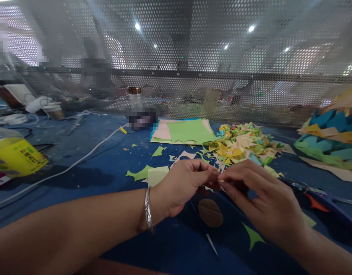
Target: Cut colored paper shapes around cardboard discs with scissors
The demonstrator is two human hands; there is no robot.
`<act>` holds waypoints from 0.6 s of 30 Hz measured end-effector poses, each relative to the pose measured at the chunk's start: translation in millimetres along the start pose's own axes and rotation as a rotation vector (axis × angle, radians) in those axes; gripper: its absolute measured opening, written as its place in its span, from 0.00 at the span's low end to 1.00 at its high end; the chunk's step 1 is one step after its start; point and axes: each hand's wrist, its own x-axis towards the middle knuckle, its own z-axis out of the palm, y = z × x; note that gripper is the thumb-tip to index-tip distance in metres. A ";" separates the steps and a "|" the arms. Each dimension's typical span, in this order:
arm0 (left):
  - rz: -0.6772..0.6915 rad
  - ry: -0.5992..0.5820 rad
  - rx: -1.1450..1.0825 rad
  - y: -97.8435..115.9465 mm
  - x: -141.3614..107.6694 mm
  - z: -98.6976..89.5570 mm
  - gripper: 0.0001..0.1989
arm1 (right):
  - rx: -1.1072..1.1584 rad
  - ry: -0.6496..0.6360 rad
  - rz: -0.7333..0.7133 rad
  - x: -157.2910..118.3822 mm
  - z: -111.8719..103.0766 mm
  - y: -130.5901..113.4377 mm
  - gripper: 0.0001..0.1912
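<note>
1. Pale yellowish, a tiny piece [221, 180] sits where both hands' fingertips meet, above the table; too small to identify.
2. Beneath it lie a flat brown oval disc [210, 212] and a slim dark tool with a metal tip [211, 244]; a pointed green paper scrap [253, 236] rests nearby, left of the right wrist.
3. Beyond the fingers spreads a heap of multicoloured paper cuttings [244, 145], beside a stack of coloured paper sheets [190, 131]; at far right stands a layered folded-paper object [330, 143]; an orange paper scrap [317, 203] lies nearer.
4. Left hand [183, 187], silver bracelet [148, 210] at its wrist, reaches in from the left, fingers curled, thumb against them; I cannot tell whether it grips the piece.
5. Right hand [267, 198] arches in from the right; thumb and forefinger pinch the piece narrowly.
</note>
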 end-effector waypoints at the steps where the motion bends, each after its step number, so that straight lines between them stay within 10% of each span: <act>1: -0.006 -0.006 0.015 0.7 0.1 0.2 0.09 | 0.051 0.009 0.056 1.2 -0.3 1.0 0.06; 18: -0.024 -0.078 0.162 -2.3 1.2 -1.3 0.07 | 0.405 -0.195 0.618 -0.4 -4.6 10.0 0.12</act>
